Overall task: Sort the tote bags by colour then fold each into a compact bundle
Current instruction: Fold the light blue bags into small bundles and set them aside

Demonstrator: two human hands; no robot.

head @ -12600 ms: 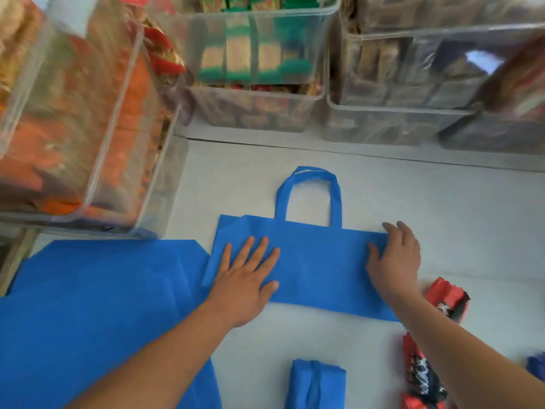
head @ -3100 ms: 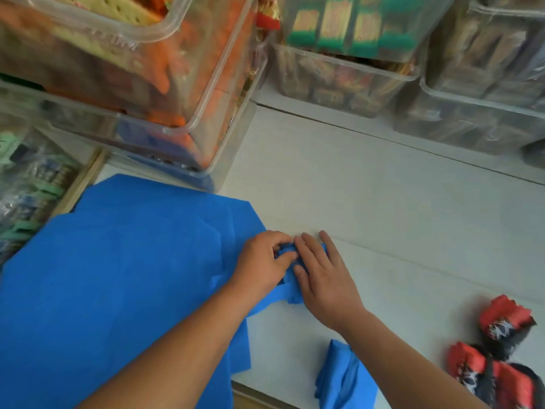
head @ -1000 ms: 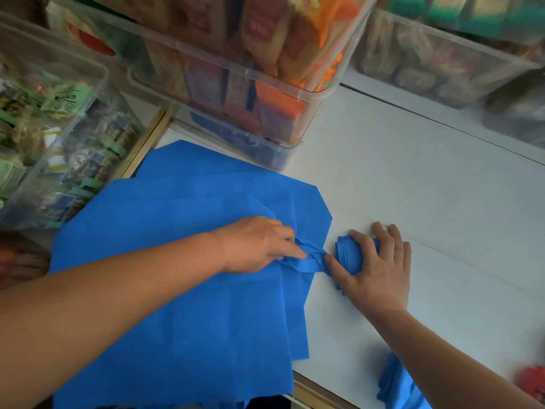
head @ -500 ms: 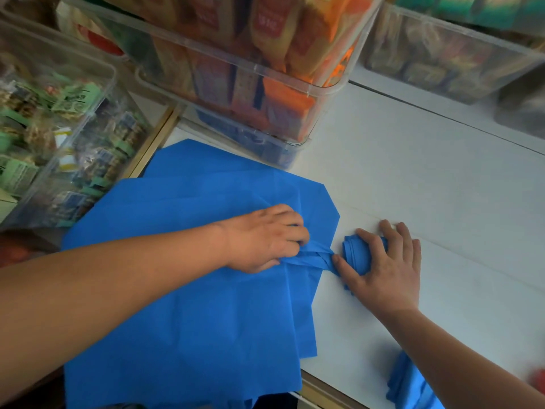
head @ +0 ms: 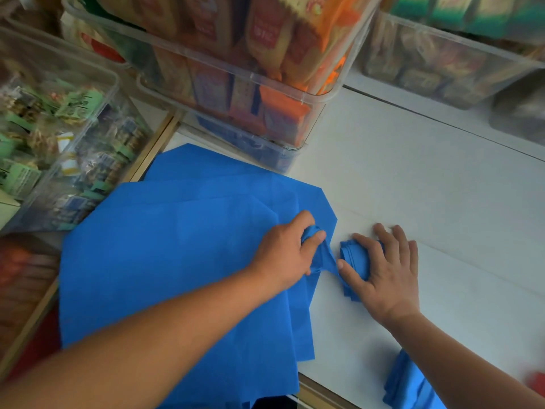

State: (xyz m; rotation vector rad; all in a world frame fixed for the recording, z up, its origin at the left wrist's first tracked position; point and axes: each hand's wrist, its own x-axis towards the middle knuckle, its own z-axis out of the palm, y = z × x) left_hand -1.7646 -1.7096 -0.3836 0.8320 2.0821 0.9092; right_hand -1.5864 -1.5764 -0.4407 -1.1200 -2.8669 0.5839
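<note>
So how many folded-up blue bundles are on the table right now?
2. One bundle lies under the right hand, its strap gripped by the left hand. The second bundle sits at the bottom edge, partly behind the right forearm. Others may lie out of view.
</note>
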